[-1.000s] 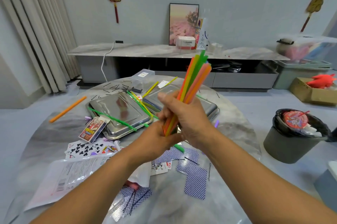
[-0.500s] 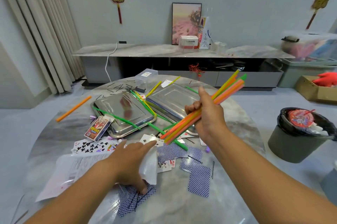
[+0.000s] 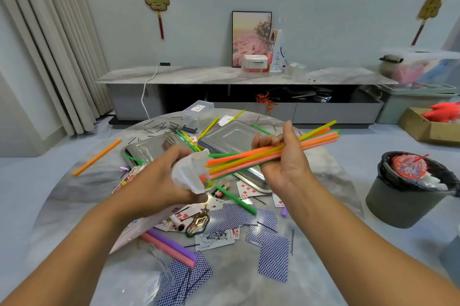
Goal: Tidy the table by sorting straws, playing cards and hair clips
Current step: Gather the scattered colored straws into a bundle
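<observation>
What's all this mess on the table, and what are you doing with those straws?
A person is tidying. The right hand grips a bundle of coloured straws, while the left hand holds a clear plastic bag open at their ends. Playing cards, hair clips and loose straws lie scattered on the table.

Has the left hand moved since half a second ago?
Yes. The left hand has lifted off the table and now holds the plastic bag at the straw bundle ends, before the metal trays.

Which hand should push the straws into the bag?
Probably the right hand: it grips the straw bundle, whose ends sit at the plastic bag mouth. The left hand just holds the bag.
</observation>
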The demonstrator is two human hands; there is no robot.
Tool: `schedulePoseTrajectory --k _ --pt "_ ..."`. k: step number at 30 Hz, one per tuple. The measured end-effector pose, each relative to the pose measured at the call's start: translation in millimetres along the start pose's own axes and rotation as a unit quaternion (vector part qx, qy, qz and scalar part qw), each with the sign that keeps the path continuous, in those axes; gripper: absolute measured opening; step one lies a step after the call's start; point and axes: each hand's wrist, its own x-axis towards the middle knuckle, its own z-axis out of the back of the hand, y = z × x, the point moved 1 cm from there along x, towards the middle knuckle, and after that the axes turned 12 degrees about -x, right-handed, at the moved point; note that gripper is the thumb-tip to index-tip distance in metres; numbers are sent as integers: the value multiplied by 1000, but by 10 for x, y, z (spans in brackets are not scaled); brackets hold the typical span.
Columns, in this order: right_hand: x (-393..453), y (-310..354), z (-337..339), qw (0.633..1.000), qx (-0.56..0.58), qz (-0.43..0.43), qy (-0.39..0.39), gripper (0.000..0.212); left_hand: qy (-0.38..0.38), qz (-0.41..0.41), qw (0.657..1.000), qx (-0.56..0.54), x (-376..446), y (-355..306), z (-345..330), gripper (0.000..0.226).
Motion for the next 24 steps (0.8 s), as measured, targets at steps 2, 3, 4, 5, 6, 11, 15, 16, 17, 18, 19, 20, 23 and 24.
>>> schedulePoseTrajectory --k 2,3,4,5,6,11,15,16,17,18,19,20,23,24 --pt "-23 -35 -31 1000 -3 8 9 48 -3 8 1000 5 1 11 16 70" --pt "-44 -50 -59 1000 -8 16 18 48 -7 11 1000 2 -1 13 21 72" --pt "-72 -61 -96 999 -15 27 31 48 -13 12 1000 -3 -2 11 30 74" --pt "-103 -60 -129 998 -23 38 44 47 -16 11 1000 -8 0 -4 26 75" --pt "-136 -66 -171 997 -33 47 58 46 -17 11 1000 -10 -1 -18 28 78" --pt "-247 -138 -319 984 -105 87 113 46 2 1 999 47 -10 -56 -26 94" --pt "-265 -151 -362 982 -98 95 129 47 26 -12 997 76 -41 -118 -114 90" --pt "-261 -171 -352 982 -104 92 128 48 25 -13 996 85 -46 -123 -127 89" --pt "-255 -203 -328 980 -126 93 123 50 21 -13 995 97 -53 -129 -139 89" --pt "-249 -250 -293 974 -165 100 114 52 16 -11 994 110 -60 -130 -151 89" --pt "-248 -296 -255 965 -215 114 102 54 10 -10 993 119 -69 -132 -162 88" --pt "-254 -331 -231 955 -253 128 91 53 4 -8 993 120 -80 -133 -170 86" --pt "-254 -306 -229 962 -230 121 87 49 -10 -2 995 104 -80 -145 -161 81" --pt "-245 -266 -249 972 -188 105 96 49 -8 1 995 102 -71 -148 -154 82"
